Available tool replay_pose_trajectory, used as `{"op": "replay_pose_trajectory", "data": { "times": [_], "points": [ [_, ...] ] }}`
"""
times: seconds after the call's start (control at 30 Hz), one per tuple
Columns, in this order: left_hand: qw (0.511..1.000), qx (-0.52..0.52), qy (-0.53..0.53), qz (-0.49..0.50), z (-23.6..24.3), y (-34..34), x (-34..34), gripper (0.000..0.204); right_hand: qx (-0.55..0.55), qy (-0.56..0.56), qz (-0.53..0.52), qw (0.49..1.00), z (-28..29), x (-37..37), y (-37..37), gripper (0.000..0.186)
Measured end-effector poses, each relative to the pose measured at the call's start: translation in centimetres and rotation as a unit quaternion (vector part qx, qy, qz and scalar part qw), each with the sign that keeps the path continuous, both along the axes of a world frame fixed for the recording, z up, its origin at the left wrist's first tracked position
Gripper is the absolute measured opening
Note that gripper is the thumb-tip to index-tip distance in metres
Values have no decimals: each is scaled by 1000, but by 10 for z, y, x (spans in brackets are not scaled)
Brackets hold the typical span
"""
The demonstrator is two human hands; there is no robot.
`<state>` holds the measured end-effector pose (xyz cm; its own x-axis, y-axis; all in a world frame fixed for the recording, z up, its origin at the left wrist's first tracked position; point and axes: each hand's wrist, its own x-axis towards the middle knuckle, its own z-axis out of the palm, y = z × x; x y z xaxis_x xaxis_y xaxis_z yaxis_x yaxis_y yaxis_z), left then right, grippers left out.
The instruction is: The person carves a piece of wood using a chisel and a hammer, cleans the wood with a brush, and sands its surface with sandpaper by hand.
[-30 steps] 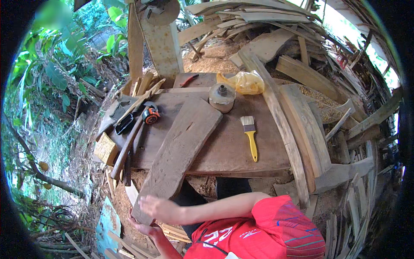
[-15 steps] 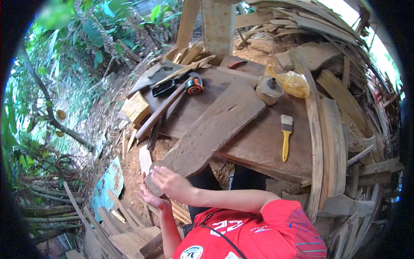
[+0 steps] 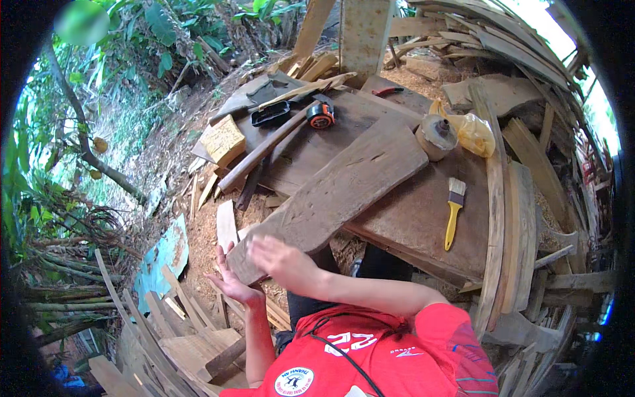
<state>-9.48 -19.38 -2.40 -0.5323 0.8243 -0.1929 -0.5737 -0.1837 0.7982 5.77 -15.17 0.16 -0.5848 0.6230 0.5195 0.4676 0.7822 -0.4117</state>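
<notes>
**Both hands at the near end of the plank**

We see a long, rough wooden plank (image 3: 337,192) lying aslant across the worktop (image 3: 423,218), its far end near the middle of the worktop and its near end jutting out past the near edge. Our left hand (image 3: 233,281) sits under and beside that overhanging end, palm turned up, the fingers (image 3: 221,261) spread and loosely curved against the plank's lower corner; they cup it rather than close round it. Our right hand (image 3: 281,261) lies on top of the same end, palm down, blurred, the forearm bent across the chest from the red sleeve (image 3: 423,331). Whether its fingers are curled over the plank's edge or merely resting flat we cannot tell.

Toward the right edge of the worktop lies a yellow-handled paintbrush (image 3: 453,212), bristles pointing away from us. Beyond the plank's far end stands a round grey jar (image 3: 436,135), with a yellow plastic bag (image 3: 473,132) just beside it. Near the far left corner rests an orange tape measure (image 3: 321,116).
</notes>
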Motion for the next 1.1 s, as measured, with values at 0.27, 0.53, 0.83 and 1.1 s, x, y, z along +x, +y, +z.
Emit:
{"op": "replay_pose_trajectory", "data": {
  "times": [0.27,0.53,0.83,1.1],
  "points": [
    [995,-63,73,16,-2,3,6,80,-101,-20,-296,950,34,183,105,29],
    [993,-87,75,17,-4,2,3,60,-129,1,-121,984,33,177,4,32],
    [991,-106,85,16,2,3,3,54,-53,-19,-314,948,16,217,10,36],
    [989,-101,103,35,4,4,7,58,-42,-32,-218,975,23,192,64,30]
  ]
}}
